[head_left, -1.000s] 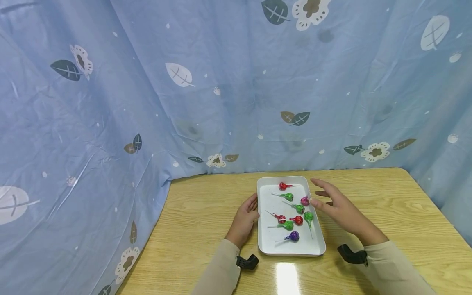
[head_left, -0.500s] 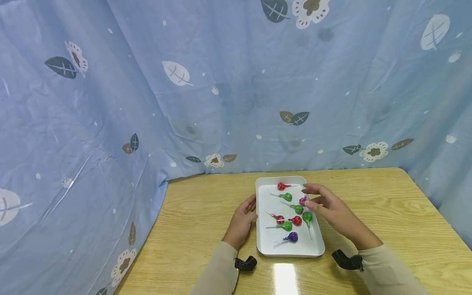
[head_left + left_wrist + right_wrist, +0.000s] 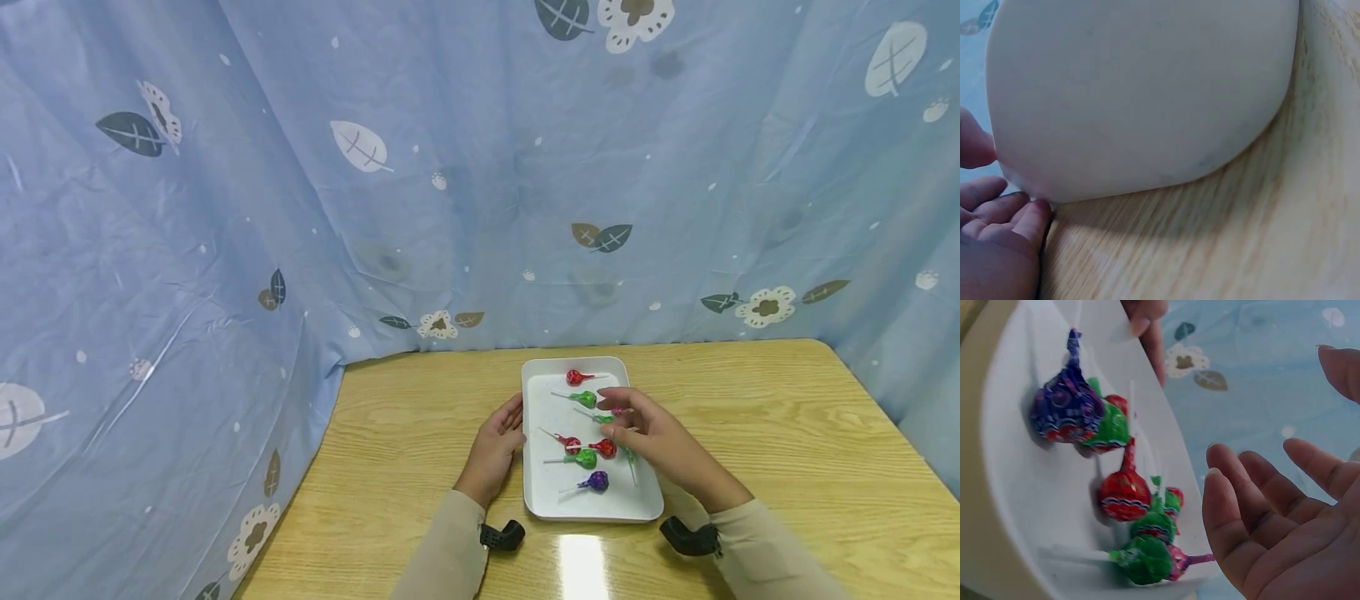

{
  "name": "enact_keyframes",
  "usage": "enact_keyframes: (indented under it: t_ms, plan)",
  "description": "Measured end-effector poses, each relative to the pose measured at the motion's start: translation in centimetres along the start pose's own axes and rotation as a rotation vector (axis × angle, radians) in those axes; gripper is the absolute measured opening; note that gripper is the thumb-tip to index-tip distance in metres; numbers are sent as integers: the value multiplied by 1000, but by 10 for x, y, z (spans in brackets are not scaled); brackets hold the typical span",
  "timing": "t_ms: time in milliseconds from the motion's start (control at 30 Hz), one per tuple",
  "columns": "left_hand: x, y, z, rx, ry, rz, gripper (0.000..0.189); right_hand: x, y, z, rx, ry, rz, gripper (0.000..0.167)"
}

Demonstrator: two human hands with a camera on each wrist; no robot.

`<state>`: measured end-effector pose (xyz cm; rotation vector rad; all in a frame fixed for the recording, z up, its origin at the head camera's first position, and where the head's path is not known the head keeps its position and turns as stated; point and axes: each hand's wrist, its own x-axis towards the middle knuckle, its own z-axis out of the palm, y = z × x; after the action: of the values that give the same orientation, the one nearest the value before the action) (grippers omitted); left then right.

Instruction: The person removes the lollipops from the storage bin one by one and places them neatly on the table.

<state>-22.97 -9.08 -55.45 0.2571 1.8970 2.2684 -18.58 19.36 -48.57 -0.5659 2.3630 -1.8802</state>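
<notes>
A shallow white tray (image 3: 544, 493) lies on the table with several wrapped lollipops in it. My left hand (image 3: 489, 450) holds the tray's left side, thumb at the rim and fingers along the outer wall. Over the right part of the tray hovers my right hand (image 3: 651, 435), fingers bent loosely and apart from the thumb, nothing between them. Beneath it, a pink lollipop (image 3: 1177, 562) and green ones are partly covered in the head view. A red lollipop (image 3: 575, 377) sits at the far end, a purple lollipop (image 3: 598, 481) at the near end.
The wooden table (image 3: 420, 417) extends on both sides of the tray. A blue curtain (image 3: 465, 208) with leaf and flower prints hangs behind and to the left. Each wrist wears a black mount, such as the left mount (image 3: 503, 535).
My right hand has moved left from beside the tray's right rim to above the lollipops. My left hand and the tray stay in place.
</notes>
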Motion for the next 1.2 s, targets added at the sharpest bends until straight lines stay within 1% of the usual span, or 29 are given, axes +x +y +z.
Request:
enact_keyframes:
  t_ms: [200, 300, 533, 633, 767, 967, 1200]
  plan:
    - [0, 0, -1, 1, 3, 3, 73, 2, 7, 7, 23, -28, 12, 53]
    - [1, 0, -1, 0, 4, 6, 73, 3, 10, 10, 31, -37, 37, 53]
    - [1, 0, 0, 1, 10, -2, 72, 5, 11, 13, -62, -40, 92, 47]
    - [1, -1, 0, -5, 13, 2, 73, 6, 11, 16, -61, -41, 104, 45]
    - [1, -1, -1, -11, 1, 4, 73, 6, 13, 19, -54, -51, 116, 45]
    - [2, -2, -1, -7, -6, 5, 72, 7, 16, 22, -89, -48, 124, 43]
    - [1, -2, 0, 8, 7, 1, 74, 9, 18, 25, -136, -43, 136, 37]
